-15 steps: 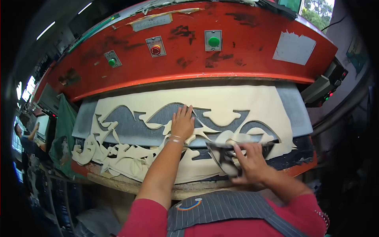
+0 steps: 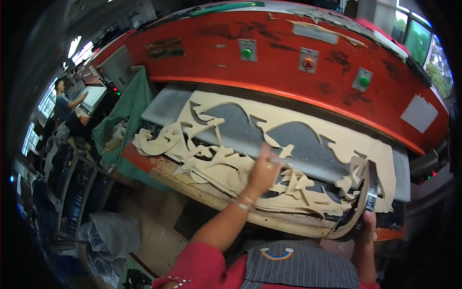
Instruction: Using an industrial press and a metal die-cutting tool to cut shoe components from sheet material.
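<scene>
A cream sheet (image 2: 211, 100) with curved cut-outs lies on a grey cutting board (image 2: 236, 126) beneath a red press. Loose cream offcuts (image 2: 224, 174) are heaped along the near side. Over this heap is my left hand (image 2: 264, 173), its fingers pointing away from me and smeared by motion; whether they grip a strip is unclear. At the right, my right hand (image 2: 368, 229) grips a curved cutting die (image 2: 364, 202), which stands tilted up on edge above the sheet's right end. Most of that hand's fingers are hidden behind the die.
The red press beam (image 2: 202, 60) spans the far side, carrying green buttons (image 2: 247, 54) and a red button (image 2: 308, 64). A wooden rail (image 2: 202, 195) edges the table near me. Green cloth (image 2: 124, 113) hangs at the left; farther off, another person (image 2: 65, 103) stands at a machine.
My view has swung to the left. The die in my right hand has turned up on edge near the sheet's right end. My left hand has shifted from the sheet to the near offcuts.
</scene>
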`<state>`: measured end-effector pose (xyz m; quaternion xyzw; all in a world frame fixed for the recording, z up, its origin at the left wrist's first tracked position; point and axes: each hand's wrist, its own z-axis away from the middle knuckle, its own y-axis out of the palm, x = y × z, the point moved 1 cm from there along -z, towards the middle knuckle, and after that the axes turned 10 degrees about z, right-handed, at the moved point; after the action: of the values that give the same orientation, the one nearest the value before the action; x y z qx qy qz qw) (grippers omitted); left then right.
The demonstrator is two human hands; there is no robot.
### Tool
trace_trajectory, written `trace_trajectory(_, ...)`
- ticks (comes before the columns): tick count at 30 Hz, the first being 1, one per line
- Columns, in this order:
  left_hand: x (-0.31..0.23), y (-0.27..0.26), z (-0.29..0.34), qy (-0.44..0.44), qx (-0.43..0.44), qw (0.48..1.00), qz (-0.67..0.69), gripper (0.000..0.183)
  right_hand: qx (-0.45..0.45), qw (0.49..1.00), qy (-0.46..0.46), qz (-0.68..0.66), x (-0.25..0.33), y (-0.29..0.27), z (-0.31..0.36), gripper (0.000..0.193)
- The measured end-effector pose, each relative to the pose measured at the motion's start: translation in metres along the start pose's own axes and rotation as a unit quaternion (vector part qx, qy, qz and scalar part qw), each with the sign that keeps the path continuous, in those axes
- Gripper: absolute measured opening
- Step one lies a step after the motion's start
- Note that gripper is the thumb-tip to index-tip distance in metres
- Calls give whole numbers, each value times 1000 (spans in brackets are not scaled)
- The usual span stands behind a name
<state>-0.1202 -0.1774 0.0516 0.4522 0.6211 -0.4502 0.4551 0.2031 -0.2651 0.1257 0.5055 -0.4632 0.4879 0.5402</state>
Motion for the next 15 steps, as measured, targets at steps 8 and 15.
trace_trajectory(8,-43,15,114,-33,311,876,368,56,154,929,-156,299,-42,118,-18,118)
trace_trajectory(15,-39,-29,166,-157,294,822,461,62,382,895,-72,217,-35,140,-1,113)
